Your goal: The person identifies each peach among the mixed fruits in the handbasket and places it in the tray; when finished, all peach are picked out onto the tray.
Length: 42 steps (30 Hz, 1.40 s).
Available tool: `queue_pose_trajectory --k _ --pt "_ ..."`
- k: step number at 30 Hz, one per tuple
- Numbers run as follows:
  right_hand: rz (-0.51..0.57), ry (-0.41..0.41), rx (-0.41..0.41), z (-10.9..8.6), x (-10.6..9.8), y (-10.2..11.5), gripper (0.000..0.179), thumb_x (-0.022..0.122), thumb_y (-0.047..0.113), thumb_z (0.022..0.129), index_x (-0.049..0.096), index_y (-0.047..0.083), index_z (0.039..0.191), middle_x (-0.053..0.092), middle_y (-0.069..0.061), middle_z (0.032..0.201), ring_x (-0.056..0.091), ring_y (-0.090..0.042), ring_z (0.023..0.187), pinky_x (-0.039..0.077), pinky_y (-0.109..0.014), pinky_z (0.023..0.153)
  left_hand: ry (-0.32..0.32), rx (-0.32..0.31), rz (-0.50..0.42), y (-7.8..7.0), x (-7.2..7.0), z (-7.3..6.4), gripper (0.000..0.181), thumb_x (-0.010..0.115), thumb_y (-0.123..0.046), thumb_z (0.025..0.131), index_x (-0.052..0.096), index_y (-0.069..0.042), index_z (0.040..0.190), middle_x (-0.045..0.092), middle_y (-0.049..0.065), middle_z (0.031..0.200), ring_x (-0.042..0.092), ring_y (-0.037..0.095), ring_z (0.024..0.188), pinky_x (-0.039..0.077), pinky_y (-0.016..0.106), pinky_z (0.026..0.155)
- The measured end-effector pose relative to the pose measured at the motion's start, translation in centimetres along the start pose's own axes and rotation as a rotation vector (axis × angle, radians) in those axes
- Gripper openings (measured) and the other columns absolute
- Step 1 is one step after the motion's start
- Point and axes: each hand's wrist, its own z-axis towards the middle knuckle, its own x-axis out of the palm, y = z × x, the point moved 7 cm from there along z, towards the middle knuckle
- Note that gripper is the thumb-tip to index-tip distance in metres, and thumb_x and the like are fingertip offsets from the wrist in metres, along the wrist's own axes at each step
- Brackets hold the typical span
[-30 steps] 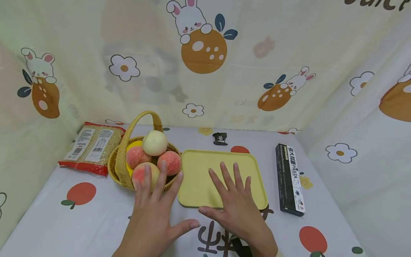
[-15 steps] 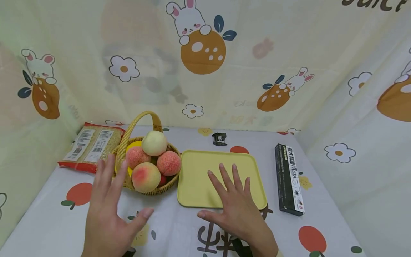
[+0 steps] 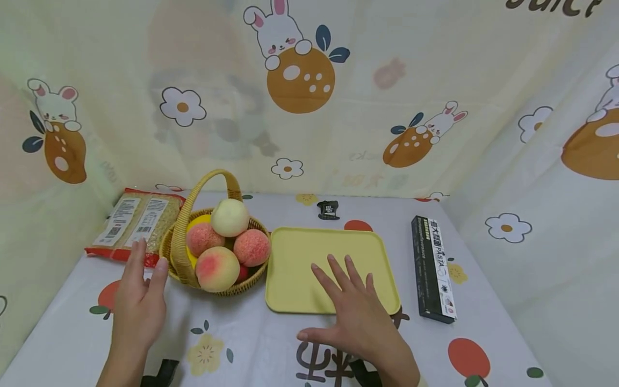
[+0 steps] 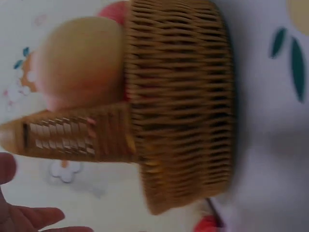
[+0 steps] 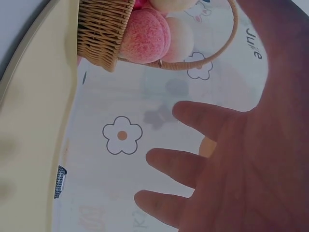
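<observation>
My left hand (image 3: 140, 309) is held up in front of the wicker basket (image 3: 251, 285), fingers extended, touching nothing that I can see. Peaches fill the basket: a red-blushed one (image 3: 217, 269) in front, two pink ones, and a pale one (image 3: 230, 217) on top. Something yellow shows behind them, partly hidden. In the left wrist view the basket's woven side (image 4: 183, 96) is close to my fingertips. My right hand (image 3: 358, 320) is spread over the near edge of the yellow tray (image 3: 309, 269), holding nothing; whether it touches the tray I cannot tell.
A clear bag of grain with red ends (image 3: 140, 220) lies behind the basket's left side. On the right is a black pasta box (image 3: 432, 269). A small black packet (image 3: 328, 209) lies behind the tray. Printed curtains (image 3: 309, 140) enclose the table.
My left hand has moved left, away from in front of the basket's peaches, and turned edge-on. The right hand has stayed over the tray. The view has shifted slightly.
</observation>
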Motion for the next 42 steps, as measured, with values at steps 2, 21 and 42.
queue_pose_trajectory --k 2,21,42 --pt "0.0 0.015 -0.007 0.0 0.1 0.0 0.117 0.071 0.089 0.071 0.033 0.035 0.167 0.023 -0.007 0.177 0.013 -0.044 0.164 0.022 -0.084 0.119 0.054 -0.061 0.013 1.4 0.7 0.7 0.071 0.04 -0.042 0.114 0.008 -0.016 0.172 0.006 0.008 0.18 0.009 0.037 0.166 0.024 0.07 0.127" --pt "0.058 -0.007 -0.019 0.1 0.1 -0.5 0.119 0.077 0.085 0.069 0.037 0.03 0.166 0.035 -0.008 0.173 0.027 -0.041 0.161 0.035 -0.065 0.125 0.204 -0.263 -0.239 5.9 4.6 3.3 0.072 0.04 -0.033 0.114 -0.005 -0.028 0.171 0.01 0.01 0.18 0.038 0.045 0.155 0.05 0.049 0.105" --pt "0.763 -0.014 -0.078 4.5 -0.4 0.7 0.084 0.095 0.034 0.079 0.055 0.022 0.153 0.065 -0.006 0.144 0.066 -0.033 0.128 0.065 -0.025 0.08 0.208 -0.334 -0.358 6.3 4.5 3.5 0.074 0.043 -0.03 0.113 -0.002 -0.03 0.171 0.011 0.011 0.18 0.036 0.043 0.156 0.051 0.05 0.104"
